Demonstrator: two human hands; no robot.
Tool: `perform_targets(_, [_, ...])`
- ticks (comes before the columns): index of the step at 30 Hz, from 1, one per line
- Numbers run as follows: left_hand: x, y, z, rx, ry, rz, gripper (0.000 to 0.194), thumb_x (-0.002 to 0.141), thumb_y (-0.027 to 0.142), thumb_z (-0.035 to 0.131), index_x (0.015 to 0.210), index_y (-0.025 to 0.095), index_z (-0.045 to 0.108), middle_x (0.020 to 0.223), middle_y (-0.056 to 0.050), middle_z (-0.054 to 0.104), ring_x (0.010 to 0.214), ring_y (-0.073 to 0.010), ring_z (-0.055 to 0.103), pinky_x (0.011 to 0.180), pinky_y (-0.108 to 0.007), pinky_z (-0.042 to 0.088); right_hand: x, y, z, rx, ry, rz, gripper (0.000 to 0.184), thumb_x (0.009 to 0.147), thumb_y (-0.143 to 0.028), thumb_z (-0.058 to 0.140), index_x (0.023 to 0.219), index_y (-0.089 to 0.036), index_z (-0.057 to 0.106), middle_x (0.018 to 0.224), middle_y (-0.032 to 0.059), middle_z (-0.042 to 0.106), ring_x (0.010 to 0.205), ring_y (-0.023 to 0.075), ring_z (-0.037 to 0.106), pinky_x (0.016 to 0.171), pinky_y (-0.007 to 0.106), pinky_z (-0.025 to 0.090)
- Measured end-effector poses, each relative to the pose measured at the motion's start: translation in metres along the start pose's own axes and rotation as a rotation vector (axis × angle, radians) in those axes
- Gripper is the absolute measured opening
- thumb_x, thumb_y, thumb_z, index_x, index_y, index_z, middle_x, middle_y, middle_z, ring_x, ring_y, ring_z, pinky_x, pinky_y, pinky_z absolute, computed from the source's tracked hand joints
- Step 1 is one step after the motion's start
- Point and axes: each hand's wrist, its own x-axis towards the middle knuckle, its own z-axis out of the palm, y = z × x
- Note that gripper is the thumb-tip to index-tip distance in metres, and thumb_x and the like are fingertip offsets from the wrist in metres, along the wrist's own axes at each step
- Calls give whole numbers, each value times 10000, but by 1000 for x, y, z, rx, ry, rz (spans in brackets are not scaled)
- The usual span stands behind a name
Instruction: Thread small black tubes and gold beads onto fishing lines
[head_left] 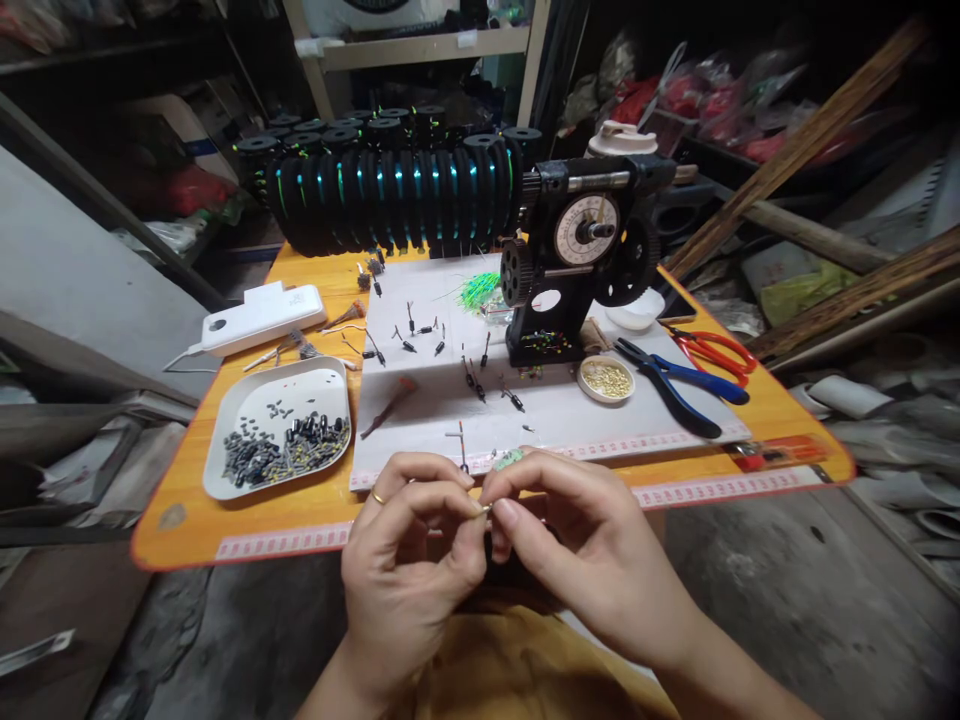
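Note:
My left hand and my right hand meet fingertip to fingertip just in front of the table's near edge. Both are closed in a pinch around one tiny pale, metallic-looking piece; its kind is too small to make out. Just beyond the fingertips lies a small green patterned item, partly hidden by my right hand. A thin dark stem assembly stands behind my left fingers. Several small black weighted pieces with stems are scattered over the white board.
A white tray of small black and grey parts sits left. A geared winding machine carries black spools. Right are a dish of gold beads, blue-handled pliers and red-handled pliers. A white power bank lies back left.

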Motion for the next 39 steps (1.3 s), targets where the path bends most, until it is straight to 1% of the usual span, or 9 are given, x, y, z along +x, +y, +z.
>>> perform_targets(7, [-1,-1,-1,-33,-10,-52,179,807,40,704,850,212,682,908,-23,624,751,-114,655,601,-169,556,4,-2,-1,55,-1,68,69,828,-171,647,812,-170,715,636,-2,631,559,103,601,519,195,508])
perform_targets(12, [-2,-1,-4,-58,-38,-95,131,826,87,707,818,216,687,936,-13,609,762,-96,650,624,-156,546,3,3,-5,223,-116,220,123,880,-271,685,833,-159,703,649,-12,634,546,83,599,529,182,504])
perform_targets(17, [-5,-5,-6,-11,-58,11,166,811,49,712,839,210,679,930,-41,709,832,-147,692,718,-225,577,6,13,-11,358,-221,349,267,837,-404,770,831,-146,700,619,-13,649,536,87,605,530,192,497])
perform_targets(24, [-5,-5,2,-31,36,139,246,770,-15,715,894,194,682,836,-28,723,768,-142,687,703,-234,580,6,20,-6,457,-244,358,270,821,-381,794,849,-142,674,606,-21,645,529,78,600,548,195,506])
perform_targets(27, [-3,0,7,-143,93,10,207,769,-5,704,820,194,676,777,-19,688,715,-132,672,626,-204,576,2,18,-2,295,-159,234,209,854,-331,756,800,-160,649,643,-16,636,564,88,604,551,197,526])
perform_targets(31, [-4,5,7,-400,64,-209,172,826,28,684,820,199,691,814,-2,643,512,-53,567,403,-116,486,-2,13,-5,-116,-6,-199,13,888,-178,691,898,-183,686,798,25,674,679,111,639,589,191,571])
perform_targets(34, [-6,5,5,-566,-18,-319,156,876,71,670,863,221,711,871,4,614,434,-13,502,354,-97,480,-2,11,-13,-324,15,-511,221,901,-82,651,1085,-185,717,898,63,724,753,128,690,650,195,595])
perform_targets(36, [-5,5,2,-622,-60,-356,151,883,80,671,875,223,718,883,-3,609,453,-19,531,383,-104,523,-2,11,-17,-385,-1,-621,252,927,-68,615,1110,-195,731,959,78,747,819,140,723,715,206,606])
perform_targets(39, [-1,5,-1,-680,-115,-386,141,877,78,681,888,213,721,896,-17,615,472,-28,562,411,-113,556,-1,11,-20,-437,11,-651,259,942,-81,593,1099,-231,735,955,59,762,826,149,737,722,220,609])
